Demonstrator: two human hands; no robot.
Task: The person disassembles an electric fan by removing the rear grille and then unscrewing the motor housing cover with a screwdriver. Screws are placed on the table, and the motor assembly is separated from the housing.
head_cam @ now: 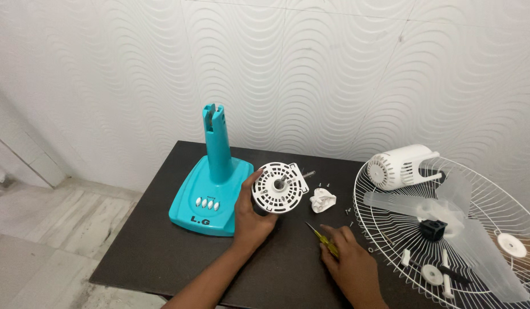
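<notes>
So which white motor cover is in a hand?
The round vented cover, gripped by the left hand. The other white housing lies untouched on the wire fan guard.

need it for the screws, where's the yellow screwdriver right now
In the head view the yellow screwdriver lies on the dark table under the right hand, just below the white motor held in the left hand.
</notes>
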